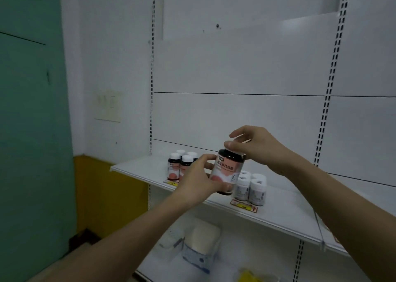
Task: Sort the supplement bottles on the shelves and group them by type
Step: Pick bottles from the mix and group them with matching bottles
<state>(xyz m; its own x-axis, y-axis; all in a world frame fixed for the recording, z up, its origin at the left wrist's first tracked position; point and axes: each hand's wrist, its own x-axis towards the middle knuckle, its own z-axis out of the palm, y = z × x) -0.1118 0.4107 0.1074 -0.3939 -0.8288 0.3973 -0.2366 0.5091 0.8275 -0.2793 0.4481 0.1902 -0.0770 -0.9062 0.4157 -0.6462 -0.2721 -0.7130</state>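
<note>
Supplement bottle [226, 171], dark with pink label, held above shelf [267, 215]: left hand [199, 178] grips body, right hand [255, 147] pinches cap. Best placement: upright beside matching dark bottles [181, 166], clear of white bottles [250, 187].

Both bare forearms reach forward and upward from the lower corners and meet near the middle. The left hand [198, 177] is curled, with the thumb on top and the fingers wrapped below. The right hand [255, 147] is higher, its wrist bent down, the thumb and fingertips pinching together, one finger lifted above.
</note>
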